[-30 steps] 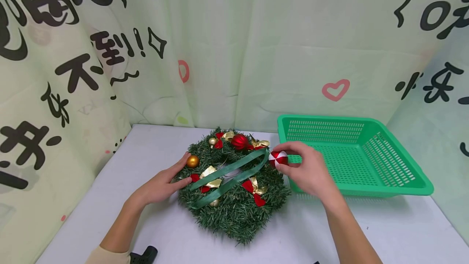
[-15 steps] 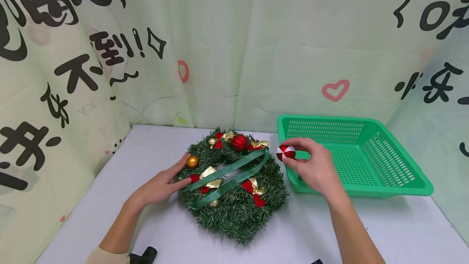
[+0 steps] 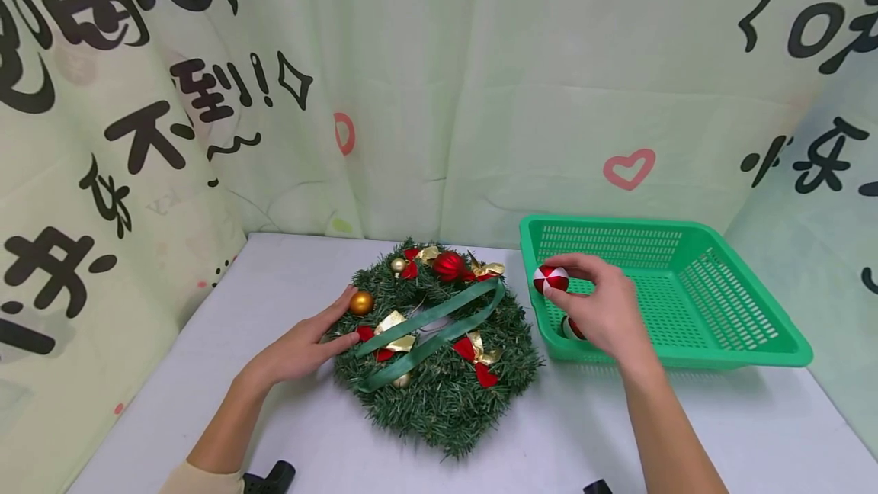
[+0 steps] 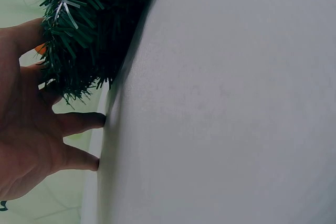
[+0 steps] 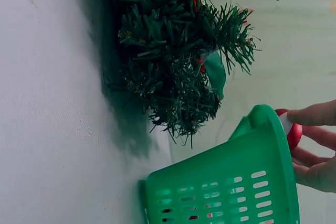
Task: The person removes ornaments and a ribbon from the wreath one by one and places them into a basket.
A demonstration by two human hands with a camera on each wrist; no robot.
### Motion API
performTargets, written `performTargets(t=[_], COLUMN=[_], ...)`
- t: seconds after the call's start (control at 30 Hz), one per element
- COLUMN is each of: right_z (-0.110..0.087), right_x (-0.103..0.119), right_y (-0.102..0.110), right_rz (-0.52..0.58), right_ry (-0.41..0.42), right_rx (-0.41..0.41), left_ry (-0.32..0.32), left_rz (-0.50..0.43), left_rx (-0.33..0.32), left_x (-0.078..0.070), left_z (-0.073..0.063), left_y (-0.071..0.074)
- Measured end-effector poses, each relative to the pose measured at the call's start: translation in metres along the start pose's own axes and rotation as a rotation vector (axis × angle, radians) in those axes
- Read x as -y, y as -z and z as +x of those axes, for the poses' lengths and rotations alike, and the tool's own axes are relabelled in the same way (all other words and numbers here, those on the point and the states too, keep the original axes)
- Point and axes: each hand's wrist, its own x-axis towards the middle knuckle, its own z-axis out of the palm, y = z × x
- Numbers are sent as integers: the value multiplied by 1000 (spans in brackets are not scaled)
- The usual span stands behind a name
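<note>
A green artificial wreath (image 3: pixel 449 414) lies on the table with a green ribbon (image 3: pixel 428 353), red-and-gold bows (image 3: pixel 476 349), a red bauble (image 3: pixel 449 266) and a gold ball (image 3: pixel 361 303) on it. My left hand (image 3: pixel 302 353) rests against its left side, fingers spread; in the left wrist view two fingertips (image 4: pixel 89 120) touch the table. Over the basket's left end, my right hand (image 3: pixel 607 307) pinches a red-and-white bauble (image 3: pixel 548 278) between thumb and fingers. Below that hand, another red-and-white ornament (image 3: pixel 571 328) lies in the basket, partly hidden.
The green plastic basket (image 3: pixel 761 326) stands at the right, close beside the wreath. White cloth (image 3: pixel 288 265) covers the table. A printed curtain (image 3: pixel 411 97) hangs behind and along both sides.
My right hand has carried the red-and-white bauble rightward, from the wreath's right edge to above the basket. The ornament in the basket has come into sight. My left hand stays put.
</note>
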Motion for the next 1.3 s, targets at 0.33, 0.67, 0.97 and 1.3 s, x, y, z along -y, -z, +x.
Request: performTargets(t=[0.33, 0.67, 0.97, 1.3], right_z=[4, 6, 10, 13], right_x=[-9, -14, -22, -30], right_y=[-1, -2, -5, -6], right_rz=[-64, -114, -140, -141], right_ry=[-33, -67, -114, -139], right_rx=[-23, -3, 45, 89], left_ry=[3, 18, 14, 3], left_rz=[-3, -14, -11, -11], left_rx=[2, 4, 4, 5], left_x=[2, 5, 3, 2], left_z=[1, 2, 2, 0], left_y=[-1, -1, -1, 0])
